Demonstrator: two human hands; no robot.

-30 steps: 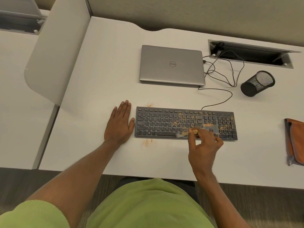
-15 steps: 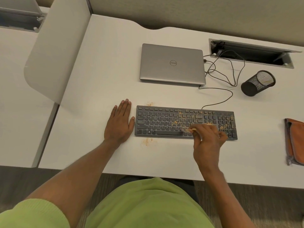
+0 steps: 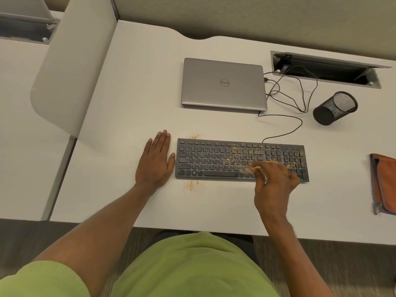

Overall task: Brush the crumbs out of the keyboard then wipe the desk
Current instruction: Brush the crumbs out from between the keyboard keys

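Note:
A dark keyboard [image 3: 214, 159] lies on the white desk [image 3: 132, 103], with orange crumbs [image 3: 246, 155] scattered over its right half. My right hand [image 3: 274, 185] pinches a small brush [image 3: 251, 168] whose pale bristles touch the keys right of the space bar; most of the brush is hidden under my fingers. My left hand [image 3: 155, 161] lies flat on the desk, thumb against the keyboard's left end. Small crumb patches sit on the desk above the keyboard's left corner [image 3: 194, 136] and below its front edge [image 3: 191, 185]. An orange cloth [image 3: 385, 183] lies at the right edge.
A closed silver laptop [image 3: 222, 84] sits behind the keyboard, with black cables [image 3: 287, 97] trailing to an open cable hatch [image 3: 325, 69]. A black mesh cup [image 3: 334, 108] lies tipped on its side at the right. A grey divider panel [image 3: 70, 67] stands at the left.
My right hand with the brush has shifted right along the lower key rows, then back a little to the left. My left hand has stayed put.

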